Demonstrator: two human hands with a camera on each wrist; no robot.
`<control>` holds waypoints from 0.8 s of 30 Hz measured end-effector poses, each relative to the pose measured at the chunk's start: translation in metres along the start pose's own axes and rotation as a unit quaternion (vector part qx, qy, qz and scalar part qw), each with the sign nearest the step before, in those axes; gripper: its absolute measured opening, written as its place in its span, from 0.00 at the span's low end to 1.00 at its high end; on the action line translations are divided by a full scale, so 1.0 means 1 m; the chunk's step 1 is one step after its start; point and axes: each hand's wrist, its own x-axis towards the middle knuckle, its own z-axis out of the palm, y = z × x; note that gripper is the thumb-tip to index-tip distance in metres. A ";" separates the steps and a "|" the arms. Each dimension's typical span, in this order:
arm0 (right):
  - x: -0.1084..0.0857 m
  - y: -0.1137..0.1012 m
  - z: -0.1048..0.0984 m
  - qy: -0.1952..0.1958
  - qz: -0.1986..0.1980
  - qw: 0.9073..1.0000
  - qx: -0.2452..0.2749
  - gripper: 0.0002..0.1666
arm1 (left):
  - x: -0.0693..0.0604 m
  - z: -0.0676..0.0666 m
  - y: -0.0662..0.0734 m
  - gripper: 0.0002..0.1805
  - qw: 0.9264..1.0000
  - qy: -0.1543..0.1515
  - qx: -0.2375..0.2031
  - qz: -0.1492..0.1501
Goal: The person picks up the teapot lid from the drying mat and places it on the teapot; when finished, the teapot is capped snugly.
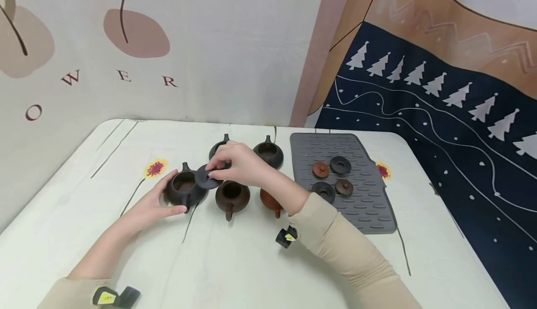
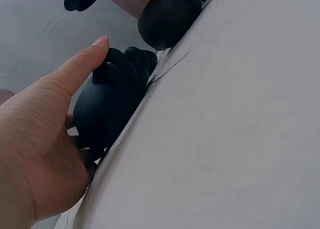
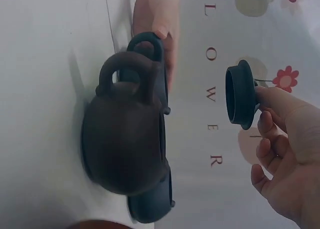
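My left hand [image 1: 153, 209] [image 2: 50, 124] curls round a black teapot [image 1: 190, 198] [image 2: 107, 109] standing uncovered at the left of the group, its thumb by the handle. By the knob, my right hand [image 1: 243, 162] [image 3: 295, 159] pinches a black lid [image 1: 205, 177] [image 3: 241, 94]. In the head view the lid overlaps that teapot's right rim; the right wrist view shows it held up in the air, apart from the pots. Beside them stands a brown teapot [image 1: 232, 202] [image 3: 122, 144] without a lid.
An orange-red teapot [image 1: 270, 201] sits partly under my right forearm. Two dark teapots stand behind, the right one [image 1: 273, 158] uncovered. On the right, a grey mat [image 1: 365, 216] bears an orange lid [image 1: 320, 170], a brown lid [image 1: 344, 187] and two black lids.
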 end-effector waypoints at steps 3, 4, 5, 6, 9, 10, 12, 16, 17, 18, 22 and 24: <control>0.008 0.000 0.007 -0.008 0.003 1.000 0.000 0.06 | 0.000 -0.001 0.001 0.57 1.000 -0.001 0.005 -0.003; 0.011 0.000 0.009 -0.011 0.005 1.000 0.000 0.06 | 0.000 -0.001 0.001 0.57 1.000 -0.002 0.007 -0.004; 0.013 -0.001 0.012 -0.013 0.007 1.000 -0.001 0.06 | 0.000 -0.001 0.001 0.57 1.000 -0.002 0.008 -0.004; 0.015 0.000 0.014 -0.014 0.009 1.000 0.000 0.06 | -0.001 -0.001 0.002 0.57 1.000 -0.003 0.008 -0.005; 0.022 0.000 0.021 -0.019 0.019 1.000 0.005 0.07 | -0.001 -0.001 0.002 0.57 1.000 -0.004 0.008 -0.003; 0.024 0.001 0.023 -0.020 0.023 0.999 0.008 0.07 | -0.001 -0.001 0.002 0.57 1.000 -0.004 0.008 -0.002; 0.027 0.002 0.028 -0.023 0.035 0.999 0.014 0.07 | -0.001 -0.001 0.002 0.57 1.000 -0.003 0.006 0.001; 0.033 0.004 0.037 -0.021 0.054 0.998 0.018 0.07 | -0.002 0.000 0.001 0.57 1.000 -0.004 -0.005 0.006; 0.034 0.005 0.039 -0.019 0.056 0.998 0.019 0.07 | -0.001 0.000 0.001 0.57 1.000 -0.005 -0.008 0.007; 0.036 0.006 0.041 -0.017 0.059 0.998 0.019 0.07 | -0.001 0.000 0.001 0.57 1.000 -0.006 -0.010 0.008; 0.040 0.010 0.048 -0.011 0.071 0.997 0.019 0.07 | -0.001 0.001 0.000 0.56 1.000 -0.006 -0.022 0.014; 0.043 0.011 0.051 -0.008 0.079 0.997 0.018 0.07 | 0.000 0.001 -0.001 0.55 0.999 -0.005 -0.027 0.019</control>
